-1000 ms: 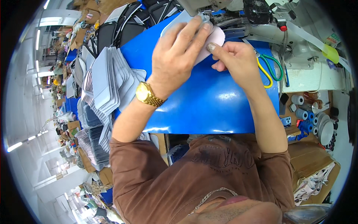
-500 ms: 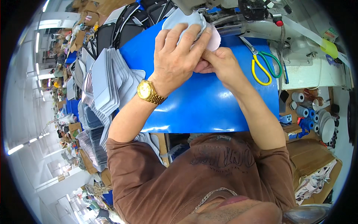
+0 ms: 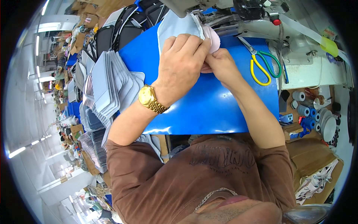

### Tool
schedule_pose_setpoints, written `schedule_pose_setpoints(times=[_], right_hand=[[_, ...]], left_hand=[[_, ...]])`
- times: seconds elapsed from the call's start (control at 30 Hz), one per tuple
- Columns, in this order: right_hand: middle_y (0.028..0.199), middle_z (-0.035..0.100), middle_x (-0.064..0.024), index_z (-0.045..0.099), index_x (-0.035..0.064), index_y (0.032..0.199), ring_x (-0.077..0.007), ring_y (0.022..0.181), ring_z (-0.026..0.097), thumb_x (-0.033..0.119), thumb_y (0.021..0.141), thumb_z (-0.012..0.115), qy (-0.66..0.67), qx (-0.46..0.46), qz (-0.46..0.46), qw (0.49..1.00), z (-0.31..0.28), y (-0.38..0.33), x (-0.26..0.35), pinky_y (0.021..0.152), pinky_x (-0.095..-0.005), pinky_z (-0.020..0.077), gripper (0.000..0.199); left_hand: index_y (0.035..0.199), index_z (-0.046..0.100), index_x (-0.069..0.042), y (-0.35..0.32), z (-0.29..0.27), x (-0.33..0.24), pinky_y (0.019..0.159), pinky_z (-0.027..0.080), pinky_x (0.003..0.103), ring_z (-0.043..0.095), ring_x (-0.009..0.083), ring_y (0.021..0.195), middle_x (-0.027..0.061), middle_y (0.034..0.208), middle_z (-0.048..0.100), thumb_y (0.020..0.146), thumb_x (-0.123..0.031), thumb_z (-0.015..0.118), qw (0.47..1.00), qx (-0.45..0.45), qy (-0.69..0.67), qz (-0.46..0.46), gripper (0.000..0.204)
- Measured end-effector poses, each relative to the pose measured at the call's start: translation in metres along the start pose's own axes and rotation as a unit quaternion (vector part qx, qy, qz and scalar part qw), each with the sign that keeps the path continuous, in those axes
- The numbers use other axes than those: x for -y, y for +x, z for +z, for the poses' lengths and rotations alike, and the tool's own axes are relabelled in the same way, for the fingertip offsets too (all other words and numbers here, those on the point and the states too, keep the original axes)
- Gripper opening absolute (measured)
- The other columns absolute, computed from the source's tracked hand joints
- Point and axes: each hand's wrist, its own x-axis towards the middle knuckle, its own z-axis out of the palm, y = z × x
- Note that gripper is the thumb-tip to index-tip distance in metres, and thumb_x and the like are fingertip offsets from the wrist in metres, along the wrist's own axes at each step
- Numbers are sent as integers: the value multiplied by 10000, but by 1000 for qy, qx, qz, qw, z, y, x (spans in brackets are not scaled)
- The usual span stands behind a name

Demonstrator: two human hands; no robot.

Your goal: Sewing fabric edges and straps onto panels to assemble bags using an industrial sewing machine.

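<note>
A light grey-blue fabric panel (image 3: 175,28) with a pale edge lies under the sewing machine head (image 3: 212,18) at the top of the blue table. My left hand (image 3: 182,65) is closed on the panel's near part, fingers bent and bunched, a gold watch on its wrist. Against the panel's right side is a pink fabric piece (image 3: 213,40). My right hand (image 3: 223,66) pinches the near edge of this pink piece, close beside the left fingertips. The fingertips of both hands are partly hidden.
Yellow-and-green-handled scissors (image 3: 263,65) lie on the blue table (image 3: 209,112), right of my hands. A stack of grey panels (image 3: 112,82) stands at the left, black bags (image 3: 119,33) behind it. Thread spools (image 3: 304,108) and an open cardboard box (image 3: 309,160) are at the right.
My left hand has drawn slightly nearer and its spread fingers have curled in, baring more of the grey-blue panel. My right hand stays almost in place on the pink piece.
</note>
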Motion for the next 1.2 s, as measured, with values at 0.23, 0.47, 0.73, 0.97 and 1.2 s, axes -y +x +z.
schedule_pose_setpoints(times=[0.23,0.47,0.73,0.97,1.2], right_hand=[[821,701,-123,682,-70,849,-174,749,688,240,1025,501,74,15,-29,997,2,8,-14,693,-302,572,400],[841,690,-122,657,-51,875,-178,751,672,225,1025,474,127,86,-62,986,4,24,-13,715,-313,569,364],[694,646,-61,659,7,767,-112,605,592,197,970,516,64,66,-52,994,-12,14,12,556,-264,483,313],[567,503,28,536,38,619,-42,549,460,153,897,617,-103,98,-134,981,-42,6,49,506,-221,365,311],[594,560,13,611,5,676,-28,551,485,82,834,622,-224,163,-28,960,-55,-60,41,491,-214,392,176]], left_hand=[[1103,650,-69,-5,15,-8,804,410,362,563,212,941,32,987,591,746,-101,621,998,-35,10,-53,360],[1091,667,-91,7,32,2,788,413,359,561,221,925,33,973,597,741,-86,620,992,-100,11,-82,353],[925,740,-68,25,28,-13,717,497,372,606,271,841,90,936,632,813,-127,690,975,-94,-8,-200,136],[941,749,-48,25,9,-19,754,512,358,638,303,885,161,1030,641,843,-190,670,951,-79,-132,-270,190],[1053,708,-56,-10,-12,-70,857,484,401,590,340,1007,204,1208,568,765,-182,733,936,-54,-213,-276,315]])
